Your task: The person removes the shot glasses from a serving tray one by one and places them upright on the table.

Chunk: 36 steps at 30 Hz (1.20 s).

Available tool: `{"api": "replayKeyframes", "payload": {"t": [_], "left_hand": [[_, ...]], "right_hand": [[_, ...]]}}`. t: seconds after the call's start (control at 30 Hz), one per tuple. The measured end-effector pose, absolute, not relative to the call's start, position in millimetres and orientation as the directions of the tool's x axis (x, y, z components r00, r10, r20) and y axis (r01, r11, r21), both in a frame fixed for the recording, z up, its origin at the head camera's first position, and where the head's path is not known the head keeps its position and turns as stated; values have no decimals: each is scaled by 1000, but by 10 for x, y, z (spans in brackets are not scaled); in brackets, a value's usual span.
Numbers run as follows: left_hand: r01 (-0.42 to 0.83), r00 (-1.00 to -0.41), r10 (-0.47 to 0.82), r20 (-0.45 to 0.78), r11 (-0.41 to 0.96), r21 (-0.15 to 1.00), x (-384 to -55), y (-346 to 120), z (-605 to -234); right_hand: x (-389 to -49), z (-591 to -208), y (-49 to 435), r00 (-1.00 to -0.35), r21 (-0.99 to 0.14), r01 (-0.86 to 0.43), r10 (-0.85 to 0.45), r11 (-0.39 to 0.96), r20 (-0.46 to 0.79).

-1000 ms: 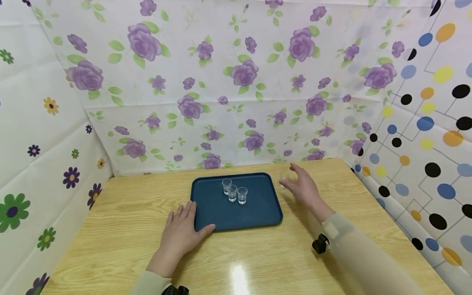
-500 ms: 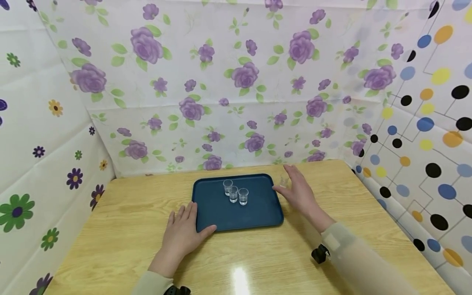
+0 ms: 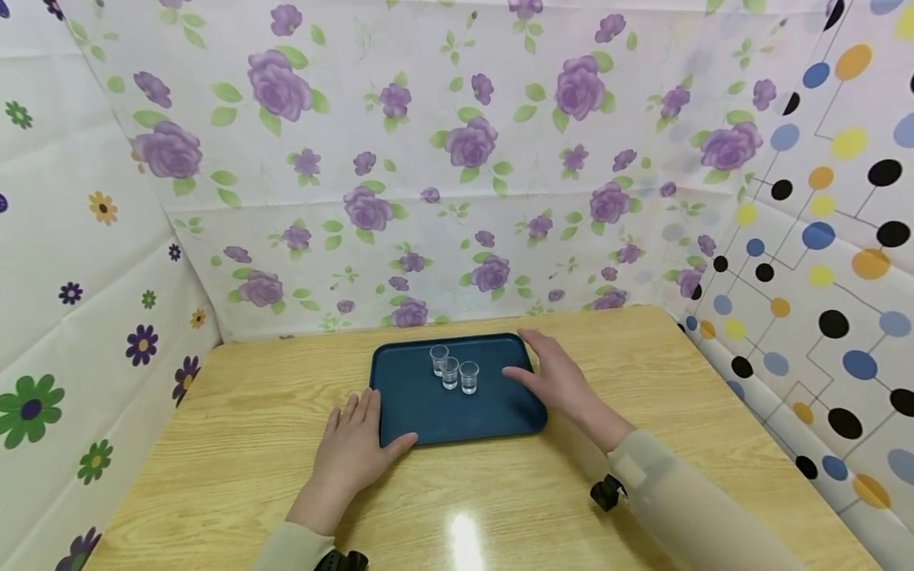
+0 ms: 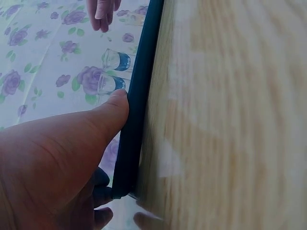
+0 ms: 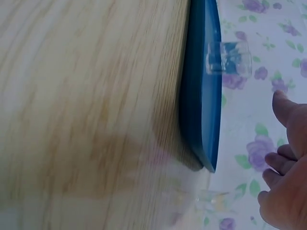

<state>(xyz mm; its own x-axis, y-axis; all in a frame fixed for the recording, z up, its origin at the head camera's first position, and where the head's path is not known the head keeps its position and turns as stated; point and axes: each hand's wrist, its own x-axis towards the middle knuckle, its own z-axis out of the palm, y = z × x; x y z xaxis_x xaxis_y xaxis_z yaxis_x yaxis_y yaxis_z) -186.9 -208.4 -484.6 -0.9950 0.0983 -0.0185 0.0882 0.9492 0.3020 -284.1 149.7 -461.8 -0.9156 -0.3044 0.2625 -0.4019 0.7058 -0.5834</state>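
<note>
In the head view, three clear shot glasses (image 3: pixel 449 374) stand grouped on a dark blue tray (image 3: pixel 428 416). My left hand (image 3: pixel 351 448) rests at the tray's front left corner, fingers along the left rim and thumb at the front edge. The left wrist view has the thumb (image 4: pixel 112 112) against the tray's side. Over the tray's right edge hovers my right hand (image 3: pixel 560 381), thumb and fingers spread, nothing between them. Another shot glass (image 5: pixel 212 200) is on the table beside the tray in the right wrist view; in the head view it is hidden.
The wooden table (image 3: pixel 236 444) has a floral cloth (image 3: pixel 400 159) hanging behind it. A dotted cloth (image 3: pixel 850 333) closes the right side, and a flower-print cloth (image 3: pixel 64 333) the left. Each wrist wears a small black camera (image 3: pixel 609 492).
My right hand has moved left from the glass beyond the tray to over the tray's right edge. The left hand and the three glasses on the tray stay put.
</note>
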Motion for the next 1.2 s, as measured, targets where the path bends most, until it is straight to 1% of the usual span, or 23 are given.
{"api": "replayKeyframes", "payload": {"t": [0.2, 0.57, 0.83, 1.2], "left_hand": [[87, -995, 98, -24, 950, 301, -1872, -2085, -4850], [81, -996, 89, -17, 955, 287, -1887, -2084, -4848], [73, -996, 83, -21, 958, 278, -1865, -2077, -4835], [76, -996, 85, -19, 955, 285, -1880, -2062, -4833]], "right_hand": [[-2809, -4601, 1335, -915, -624, -390, -362, 677, 179], [-2824, -4636, 1065, -884, -664, -415, -448, 622, 132], [-2859, -4716, 964, -880, -656, -420, -458, 627, 126], [-2899, -4794, 927, -901, -686, -356, -429, 635, 70]]}}
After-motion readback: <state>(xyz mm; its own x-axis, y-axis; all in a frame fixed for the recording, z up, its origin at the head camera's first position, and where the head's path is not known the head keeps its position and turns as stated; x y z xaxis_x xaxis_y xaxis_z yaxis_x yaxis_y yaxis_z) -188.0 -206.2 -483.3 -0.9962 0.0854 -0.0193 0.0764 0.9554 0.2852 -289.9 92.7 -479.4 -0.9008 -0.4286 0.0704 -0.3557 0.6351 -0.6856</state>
